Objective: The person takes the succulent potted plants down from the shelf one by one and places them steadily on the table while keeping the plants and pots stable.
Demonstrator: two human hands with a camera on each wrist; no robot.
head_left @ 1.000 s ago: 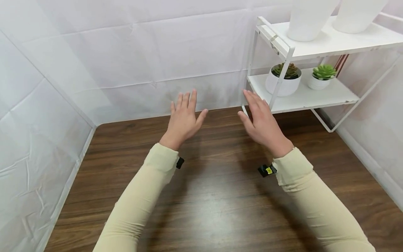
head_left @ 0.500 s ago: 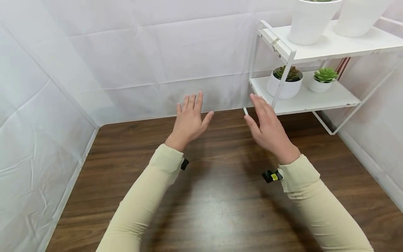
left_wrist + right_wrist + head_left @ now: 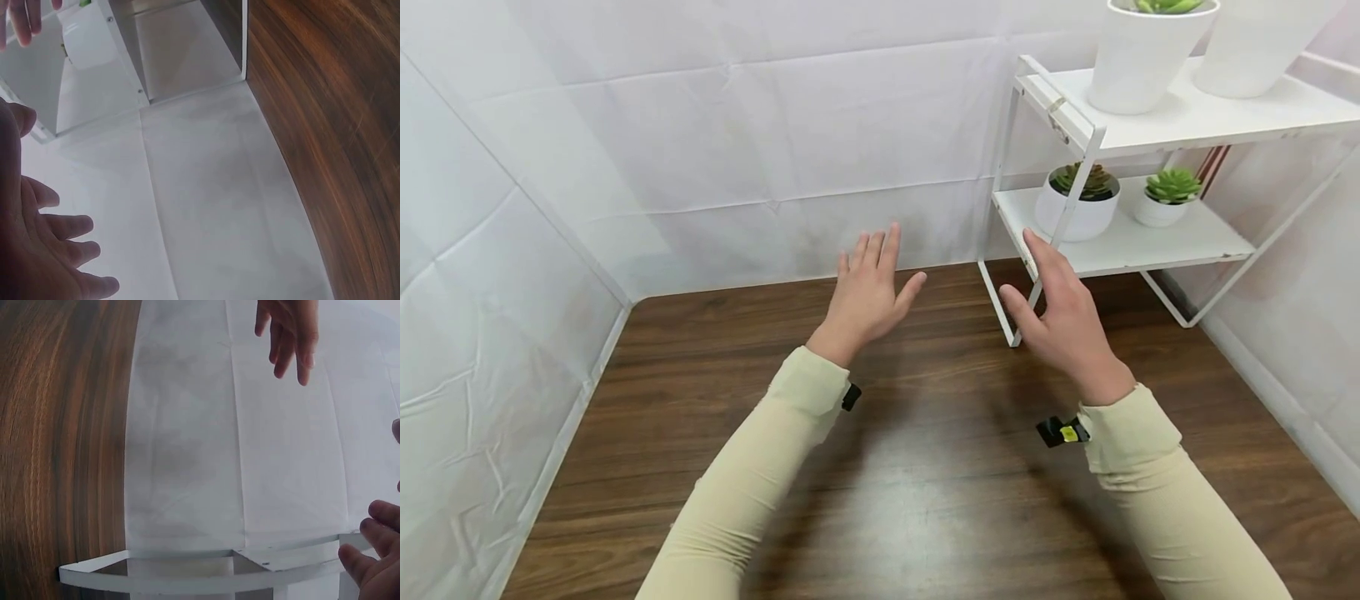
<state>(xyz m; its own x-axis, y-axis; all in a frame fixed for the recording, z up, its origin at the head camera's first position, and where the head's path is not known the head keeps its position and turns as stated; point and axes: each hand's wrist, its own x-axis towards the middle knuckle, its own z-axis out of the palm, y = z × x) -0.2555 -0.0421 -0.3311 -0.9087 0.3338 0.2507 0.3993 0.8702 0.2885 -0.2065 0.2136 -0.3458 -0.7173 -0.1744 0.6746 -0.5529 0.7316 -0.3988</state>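
My left hand (image 3: 867, 292) hovers above the wooden table (image 3: 760, 450) with its fingers stretched out, holding nothing. To its right, in the head view, my right hand (image 3: 1063, 321) is also raised, thumb apart from the fingers and nothing in its grasp. The right hand is nearest to the white two-tier shelf (image 3: 1150, 250) and overlaps its front leg in the head view; I cannot tell whether they touch. In the left wrist view the left fingers (image 3: 69, 226) are spread. The right wrist view shows the left hand (image 3: 290, 331) across from the right fingers (image 3: 378, 534).
On the shelf's lower tier stand a white pot with a dark succulent (image 3: 1078, 204) and a smaller pot with a green succulent (image 3: 1167, 198). Two tall white pots, one a planter (image 3: 1142, 62), occupy the top tier. White sheeting (image 3: 737, 150) covers the walls around the table.
Both hands have drifted to the right in the head view, still apart. The right hand's thumb and fingers look wider apart. The view has shifted slightly, showing more of the top planter.
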